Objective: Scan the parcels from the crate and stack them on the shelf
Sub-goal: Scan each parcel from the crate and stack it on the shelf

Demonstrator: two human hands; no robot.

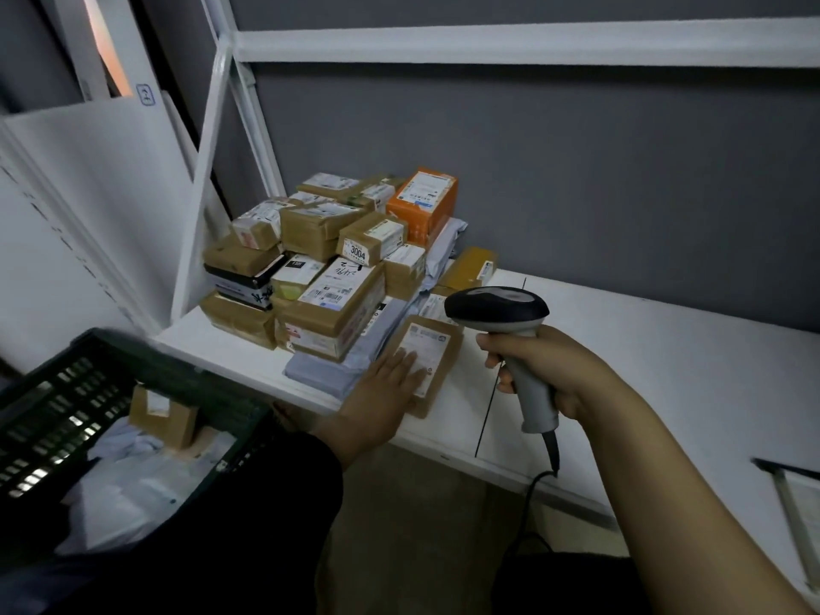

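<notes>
- The left hand [390, 379], fingers straight, presses the flat brown parcel [439, 344] onto the shelf [621, 370] beside the pile [328, 259]
- Its long axis runs from the shelf's front edge towards the wall
- The right hand [546, 366] grips the scanner [497, 306], head just right of the parcel

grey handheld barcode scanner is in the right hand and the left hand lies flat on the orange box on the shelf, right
Wrong parcel: the head view shows the left hand flat on the flat brown cardboard parcel with a white label on the white shelf. The rest is right.
</notes>
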